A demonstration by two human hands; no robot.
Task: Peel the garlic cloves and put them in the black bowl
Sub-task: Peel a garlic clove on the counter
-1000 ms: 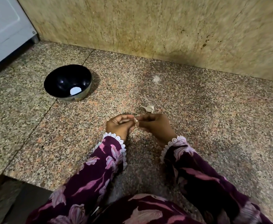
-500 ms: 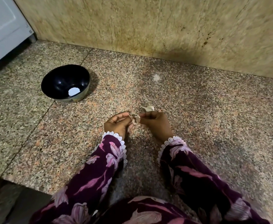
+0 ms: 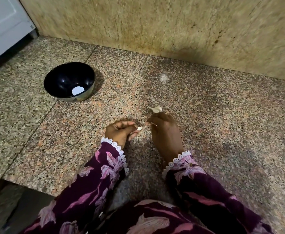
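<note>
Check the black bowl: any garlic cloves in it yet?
Cannot tell. The bowl stands upright on the counter; inside shows only one flat white round patch, maybe a reflection. One clove is pinched in the left hand.

The left hand (image 3: 119, 132) is curled, pinching something small and white at its fingertips. The right hand (image 3: 165, 132) is curled too, just beside it.

the right hand (image 3: 166, 132) is turning its back to the camera, hiding its fingertips and whatever they are pinching (a pale scrap is just peeking out). the black bowl (image 3: 54, 81) is showing a white patch too small to identify. the frame's left edge is cropping the white cabinet (image 3: 1, 26).
</note>
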